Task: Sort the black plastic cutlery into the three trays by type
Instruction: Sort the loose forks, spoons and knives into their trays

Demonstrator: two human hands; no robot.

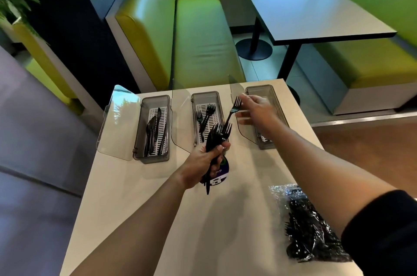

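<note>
The left grip (206, 160) is clenched round a bundle of forks (220, 133), tines up, just short of the middle tray (194, 117), which holds a few more. The right grip (259, 108) is released, its fingers spread and blurred, above the right tray (259, 88) and beside the bundle's tallest fork. The left tray (141, 131) sits left of the left grip. A bag (309, 226) lies on the tabletop (158, 208) by the right forearm.

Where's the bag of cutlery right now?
In the head view, the bag lies on the table at its near right side, beside the right forearm.
</note>
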